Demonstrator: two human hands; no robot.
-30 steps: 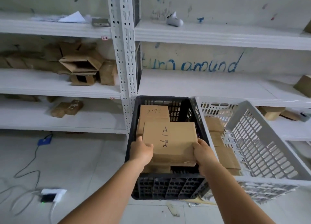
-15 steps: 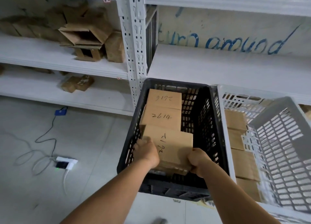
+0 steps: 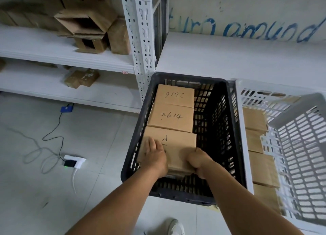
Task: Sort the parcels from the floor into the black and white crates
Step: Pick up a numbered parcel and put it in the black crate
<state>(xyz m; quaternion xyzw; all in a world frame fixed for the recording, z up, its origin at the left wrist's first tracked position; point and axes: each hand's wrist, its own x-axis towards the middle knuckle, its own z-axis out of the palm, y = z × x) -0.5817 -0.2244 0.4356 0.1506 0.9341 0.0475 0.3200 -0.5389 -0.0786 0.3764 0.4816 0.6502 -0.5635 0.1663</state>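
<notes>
A cardboard parcel [image 3: 176, 146] lies flat in the near end of the black crate [image 3: 227, 129], low centre of the frame, third in a row behind the parcel marked 2614 [image 3: 171, 116] and a far parcel [image 3: 175, 95] against the back wall. A second ago this parcel was held above the rim; half a second ago it was tilted and partly inside. Now it sits down among the others, its far edge touching the 2614 parcel. By this reading the placing step is nearly complete and only the release remains.

The left hand [image 3: 155, 155] rests on top of the parcel near its left edge, fingers laid out straight and pressing down, not curled round anything. The right hand [image 3: 199, 161] is at the near right corner, fingers curled over the parcel's edge, gripping it. The parcel thus lies under the left palm and ahead of the right fist.

To the right, the white crate [image 3: 247, 121] stands just beside the black one, with several brown parcels [image 3: 259, 166] along its left side. In the upper left, white shelving [image 3: 70, 58] carries open cartons [image 3: 82, 23]. At lower left, a cable [image 3: 53, 139] and a power strip [image 3: 74, 161] lie on the tiled floor; a shoe [image 3: 176, 226] shows at the bottom edge.
</notes>
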